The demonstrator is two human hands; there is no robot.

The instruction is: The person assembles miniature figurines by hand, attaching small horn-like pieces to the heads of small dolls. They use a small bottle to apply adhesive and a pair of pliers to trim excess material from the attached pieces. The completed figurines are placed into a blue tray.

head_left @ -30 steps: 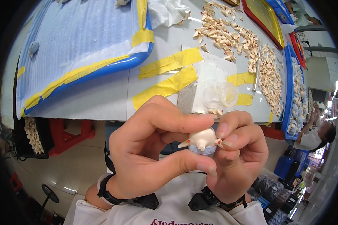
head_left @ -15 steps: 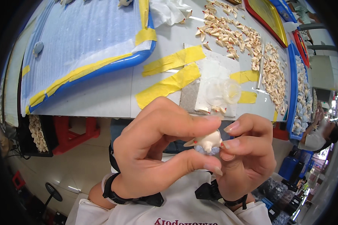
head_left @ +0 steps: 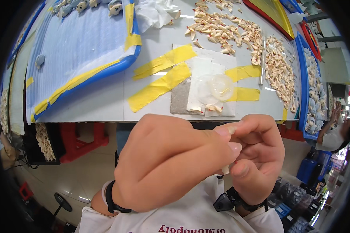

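Over the near table edge, my left hand (head_left: 171, 163) is closed, back up, round a small cream and pale-blue figurine head. Only a cream sliver of the figurine head (head_left: 225, 169) shows below the left fingertips. My right hand (head_left: 258, 159) meets it from the right, fingers curled, index finger by the left fingertips and thumb just below. A tiny red spot shows by the right thumb; whatever the right fingers pinch is hidden. On the table beyond lie a white work pad (head_left: 198, 87) with a clear round plastic dish (head_left: 221, 88) and a few red-tipped cream pieces (head_left: 214, 108).
Yellow tape (head_left: 159, 87) runs beside the pad. A blue-rimmed tray (head_left: 85, 91) lined with pale cloth stands left, blue-and-cream heads at its far end. Many cream pieces (head_left: 276, 66) lie at the right, near a metal bar (head_left: 262, 62) and a blue bin (head_left: 303, 89).
My left hand has rolled over so its back faces up, covering the figurine head that showed between the fingertips. The table scene has shifted slightly left in view.
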